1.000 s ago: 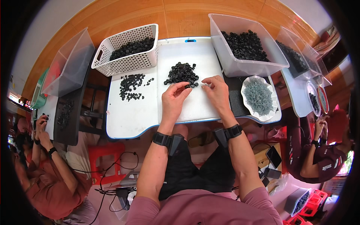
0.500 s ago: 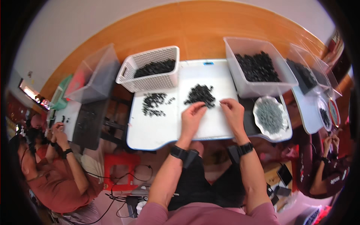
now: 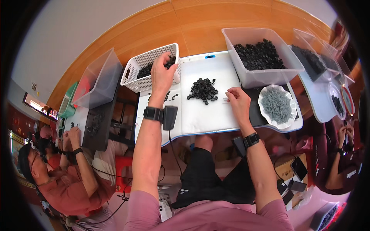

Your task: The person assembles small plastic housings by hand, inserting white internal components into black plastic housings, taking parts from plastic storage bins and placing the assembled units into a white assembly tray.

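My left hand (image 3: 162, 75) reaches over the white perforated basket (image 3: 133, 73), which holds small black round caps (image 3: 145, 71). Its thumb and fingers are apart, and I see nothing between them. On the white table mat a heap of black caps (image 3: 203, 89) lies between my hands. Right of that heap my right hand (image 3: 239, 103) rests low over the mat, thumb and fingertips pinched together. Small thin pieces (image 3: 226, 99) show at those fingertips, too fine to name. Smaller black parts (image 3: 173, 96) lie scattered in front of the basket, partly hidden by my left arm.
A clear bin (image 3: 266, 79) full of black caps stands at the back right. In front of it sits a white scalloped dish (image 3: 283, 124) of thin grey pieces. Co-workers sit at tables left (image 3: 69, 184) and right (image 3: 339, 169). A cable hangs below my left wrist.
My left hand has gone from beside the black heap up and left to over the basket, its fingers parting. My right hand has stayed near the heap, still pinched.
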`<action>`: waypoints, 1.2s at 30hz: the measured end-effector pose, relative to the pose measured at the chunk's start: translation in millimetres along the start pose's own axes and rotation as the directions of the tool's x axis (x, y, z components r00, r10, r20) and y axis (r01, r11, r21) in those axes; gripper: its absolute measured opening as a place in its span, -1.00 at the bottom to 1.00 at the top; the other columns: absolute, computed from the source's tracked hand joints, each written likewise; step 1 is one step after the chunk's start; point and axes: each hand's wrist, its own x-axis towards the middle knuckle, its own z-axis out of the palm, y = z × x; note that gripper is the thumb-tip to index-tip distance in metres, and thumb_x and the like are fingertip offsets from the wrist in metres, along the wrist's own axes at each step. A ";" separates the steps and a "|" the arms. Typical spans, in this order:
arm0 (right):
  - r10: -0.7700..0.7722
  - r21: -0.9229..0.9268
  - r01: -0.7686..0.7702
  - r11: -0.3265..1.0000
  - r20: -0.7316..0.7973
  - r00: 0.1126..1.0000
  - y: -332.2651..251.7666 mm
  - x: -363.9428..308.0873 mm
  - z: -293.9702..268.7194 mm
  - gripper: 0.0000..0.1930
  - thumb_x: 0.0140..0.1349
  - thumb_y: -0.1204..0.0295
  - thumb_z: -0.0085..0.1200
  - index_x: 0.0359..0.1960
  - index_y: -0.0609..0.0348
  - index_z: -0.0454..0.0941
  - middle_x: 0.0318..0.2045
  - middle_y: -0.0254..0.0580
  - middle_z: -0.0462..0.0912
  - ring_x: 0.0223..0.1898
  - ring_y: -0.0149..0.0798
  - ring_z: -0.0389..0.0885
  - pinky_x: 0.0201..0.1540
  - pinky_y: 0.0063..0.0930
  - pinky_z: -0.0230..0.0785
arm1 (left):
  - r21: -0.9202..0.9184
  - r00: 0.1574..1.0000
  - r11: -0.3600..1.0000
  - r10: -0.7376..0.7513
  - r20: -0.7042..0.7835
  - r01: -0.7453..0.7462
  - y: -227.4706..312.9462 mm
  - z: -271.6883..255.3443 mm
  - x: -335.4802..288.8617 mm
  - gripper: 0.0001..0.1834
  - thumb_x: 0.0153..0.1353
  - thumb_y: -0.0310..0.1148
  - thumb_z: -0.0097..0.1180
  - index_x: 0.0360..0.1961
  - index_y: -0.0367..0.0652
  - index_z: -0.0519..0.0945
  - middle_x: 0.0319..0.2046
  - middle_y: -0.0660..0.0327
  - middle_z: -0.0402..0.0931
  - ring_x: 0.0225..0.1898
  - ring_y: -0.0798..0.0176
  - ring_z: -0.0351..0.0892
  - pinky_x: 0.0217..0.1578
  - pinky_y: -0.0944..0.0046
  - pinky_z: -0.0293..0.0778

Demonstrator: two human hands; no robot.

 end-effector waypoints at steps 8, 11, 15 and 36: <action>-0.102 -0.085 0.102 0.991 0.007 0.995 5.7 -2.3 -2.0 -0.86 0.22 0.49 0.30 -0.24 0.28 0.71 -0.40 -0.08 0.75 -0.42 -0.23 0.69 -0.26 -0.38 0.52 | -0.100 0.781 0.988 -0.028 0.624 0.115 34.3 13.3 -124.4 -0.72 0.24 -0.52 0.25 -0.02 -0.16 0.74 -0.28 0.12 0.65 -0.28 0.13 0.67 -0.21 0.20 0.58; -0.094 -0.102 0.095 0.990 0.014 0.995 4.3 -3.6 -3.3 -0.86 0.23 0.48 0.29 -0.23 0.28 0.71 -0.39 -0.09 0.76 -0.42 -0.24 0.69 -0.26 -0.38 0.52 | -0.039 0.774 0.998 -0.008 0.633 0.042 39.9 18.8 -131.0 -0.72 0.23 -0.52 0.25 -0.03 -0.18 0.74 -0.27 0.07 0.64 -0.27 0.05 0.67 -0.16 0.12 0.58; -0.086 -0.119 0.088 0.989 0.023 0.996 4.3 -4.7 -2.7 -0.85 0.23 0.47 0.29 -0.21 0.25 0.73 -0.41 -0.11 0.77 -0.44 -0.27 0.69 -0.29 -0.39 0.52 | 0.021 0.749 1.000 -0.007 0.662 -0.009 37.7 23.0 -123.1 -0.73 0.21 -0.50 0.27 -0.05 -0.20 0.73 -0.29 0.05 0.64 -0.26 0.00 0.67 -0.14 0.08 0.57; -0.094 0.137 0.065 0.988 0.219 0.971 3.3 -8.8 -4.6 -0.88 0.24 0.54 0.28 -0.21 0.26 0.77 -0.39 -0.27 0.80 -0.43 -0.50 0.69 -0.35 -0.58 0.53 | -0.292 0.728 0.757 -0.329 0.602 0.584 57.8 56.6 -151.5 -0.78 0.30 -0.54 0.32 -0.05 -0.30 0.64 -0.17 0.18 0.75 -0.16 0.40 0.73 -0.10 0.38 0.61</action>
